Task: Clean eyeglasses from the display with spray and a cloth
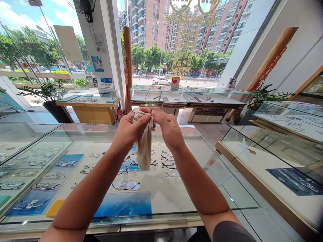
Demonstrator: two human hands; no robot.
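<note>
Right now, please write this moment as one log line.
left fingers: pinching beige cloth | right fingers: closed on thin-rimmed frame | below: glass display case, eyeglasses inside

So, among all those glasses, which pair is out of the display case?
The thin-rimmed pair held up between the left hand and right hand, with the cream cloth. The other pairs below lie inside the glass case.

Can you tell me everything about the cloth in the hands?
The cloth is cream-coloured, creased and soft-looking, with what look like small darker marks near its top. Its top is bunched up and pinched by the left hand, close beside the right hand. The rest hangs down in a narrow fold above the glass display case.
</note>
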